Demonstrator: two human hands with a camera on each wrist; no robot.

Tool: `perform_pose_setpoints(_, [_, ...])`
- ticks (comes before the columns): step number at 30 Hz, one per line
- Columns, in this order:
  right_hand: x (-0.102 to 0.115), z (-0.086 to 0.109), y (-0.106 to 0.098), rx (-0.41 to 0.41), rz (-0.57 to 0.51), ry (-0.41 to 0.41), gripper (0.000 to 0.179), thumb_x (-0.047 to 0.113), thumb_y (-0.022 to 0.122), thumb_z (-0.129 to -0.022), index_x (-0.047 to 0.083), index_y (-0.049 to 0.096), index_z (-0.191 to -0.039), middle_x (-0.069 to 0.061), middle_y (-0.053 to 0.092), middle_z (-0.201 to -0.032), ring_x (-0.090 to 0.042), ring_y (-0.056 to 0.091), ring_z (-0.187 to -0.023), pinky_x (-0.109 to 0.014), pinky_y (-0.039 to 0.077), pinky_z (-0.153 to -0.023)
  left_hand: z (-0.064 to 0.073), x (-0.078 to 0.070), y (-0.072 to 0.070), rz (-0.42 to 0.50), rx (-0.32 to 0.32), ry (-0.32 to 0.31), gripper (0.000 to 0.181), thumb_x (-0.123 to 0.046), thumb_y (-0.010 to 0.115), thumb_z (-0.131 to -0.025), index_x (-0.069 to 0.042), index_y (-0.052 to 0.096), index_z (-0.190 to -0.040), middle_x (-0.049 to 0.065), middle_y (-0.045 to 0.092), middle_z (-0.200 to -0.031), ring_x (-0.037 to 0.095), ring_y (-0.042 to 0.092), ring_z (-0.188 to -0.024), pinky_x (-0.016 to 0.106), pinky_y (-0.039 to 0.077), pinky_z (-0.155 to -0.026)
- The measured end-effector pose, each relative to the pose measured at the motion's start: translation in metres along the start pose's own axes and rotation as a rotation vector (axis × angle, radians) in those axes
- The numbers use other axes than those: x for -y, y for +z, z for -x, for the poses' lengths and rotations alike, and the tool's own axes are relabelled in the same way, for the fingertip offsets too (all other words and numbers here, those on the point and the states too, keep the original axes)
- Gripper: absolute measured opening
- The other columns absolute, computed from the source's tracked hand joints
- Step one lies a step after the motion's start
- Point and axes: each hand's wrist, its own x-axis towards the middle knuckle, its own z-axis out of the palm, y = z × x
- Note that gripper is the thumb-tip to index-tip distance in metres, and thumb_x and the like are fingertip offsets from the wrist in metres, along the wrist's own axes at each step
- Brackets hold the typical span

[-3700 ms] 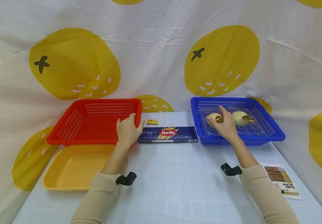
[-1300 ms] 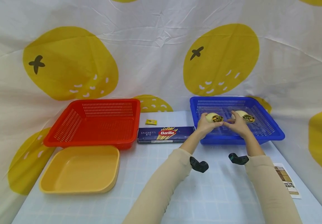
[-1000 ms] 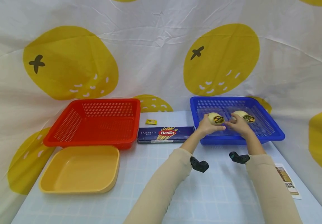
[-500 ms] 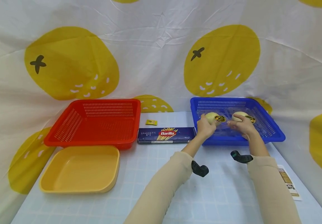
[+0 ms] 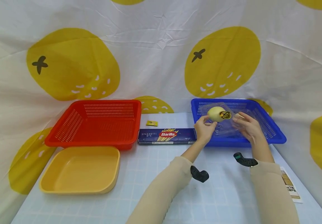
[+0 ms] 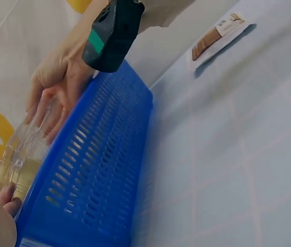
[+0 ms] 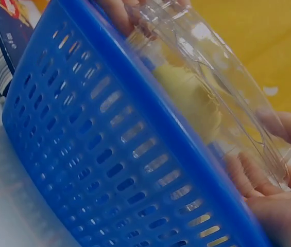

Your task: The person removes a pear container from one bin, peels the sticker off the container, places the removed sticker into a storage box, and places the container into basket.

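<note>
A clear plastic clamshell (image 5: 223, 128) with a pale yellow rounded food (image 5: 215, 114) inside, marked by a black and gold sticker, is tilted up in the blue basket (image 5: 240, 143). My left hand (image 5: 204, 130) grips its left edge with the thumb and fingers. At the opposite edge my right hand (image 5: 251, 128) pinches the clamshell; the right wrist view shows the thumb on top and fingers below, just past the basket's rim. A second pale food (image 5: 240, 115) lies behind my right hand, mostly hidden by it.
A red basket (image 5: 93, 145) stands at the left, a yellow tub (image 5: 79, 190) in front of it. Between the baskets lie a blue Barilla spaghetti box (image 5: 167, 136) and a small yellow packet (image 5: 151, 123). A brown and white packet (image 5: 291, 186) lies at the right, partly behind the sleeve.
My left hand has moved from beside the red basket to the blue one. Both hands now hold the left clamshell, which has been raised and tilted; my right hand has shifted slightly right.
</note>
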Motion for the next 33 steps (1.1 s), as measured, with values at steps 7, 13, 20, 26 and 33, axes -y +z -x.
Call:
perform_pose_setpoints(7, [0.004, 0.015, 0.007, 0.04, -0.138, -0.056, 0.085, -0.008, 0.063, -0.084, 0.009, 0.014, -0.151, 0.003, 0.065, -0.099, -0.008, 0.066, -0.082, -0.018, 0.052, -0.064, -0.001, -0.001, -0.016, 0.077, 0.047, 0.015, 0.031, 0.0, 0.076, -0.075, 0.006, 0.066, -0.104, 0.019, 0.069, -0.098, 0.024, 0.068, -0.071, 0.014, 0.049, -0.055])
perform_pose_setpoints(13, [0.01, 0.031, 0.02, 0.058, -0.193, -0.104, 0.083, -0.01, 0.061, -0.085, 0.01, 0.016, -0.151, 0.0, 0.06, -0.104, -0.01, 0.064, -0.086, -0.02, 0.053, -0.069, -0.003, -0.016, -0.033, 0.078, 0.12, 0.031, 0.03, 0.001, 0.075, -0.076, 0.006, 0.065, -0.103, 0.018, 0.069, -0.097, 0.02, 0.068, -0.071, 0.016, 0.051, -0.057])
perform_pose_setpoints(20, [0.015, 0.048, 0.04, 0.073, -0.164, -0.14, 0.082, -0.01, 0.06, -0.085, 0.006, 0.013, -0.151, -0.002, 0.058, -0.107, -0.009, 0.063, -0.09, -0.021, 0.052, -0.077, -0.006, -0.031, -0.057, 0.077, 0.167, 0.049, 0.028, 0.002, 0.075, -0.074, 0.006, 0.066, -0.1, 0.019, 0.07, -0.092, 0.018, 0.068, -0.07, 0.017, 0.051, -0.058])
perform_pose_setpoints(26, [0.013, 0.064, 0.057, 0.088, -0.06, -0.162, 0.081, -0.007, 0.062, -0.085, 0.005, 0.016, -0.15, 0.0, 0.054, -0.112, -0.005, 0.061, -0.094, -0.016, 0.049, -0.08, 0.0, -0.036, -0.08, 0.088, 0.158, 0.051, 0.029, 0.002, 0.076, -0.073, 0.006, 0.067, -0.099, 0.018, 0.07, -0.092, 0.015, 0.066, -0.068, 0.019, 0.052, -0.06])
perform_pose_setpoints(33, [0.0, 0.078, 0.074, 0.106, -0.005, -0.183, 0.079, -0.006, 0.063, -0.085, 0.004, 0.018, -0.15, 0.0, 0.048, -0.117, -0.003, 0.061, -0.091, -0.012, 0.046, -0.083, 0.01, -0.04, -0.105, 0.09, 0.144, 0.031, 0.031, 0.001, 0.077, -0.072, 0.006, 0.067, -0.1, 0.017, 0.07, -0.095, 0.019, 0.068, -0.071, 0.021, 0.053, -0.062])
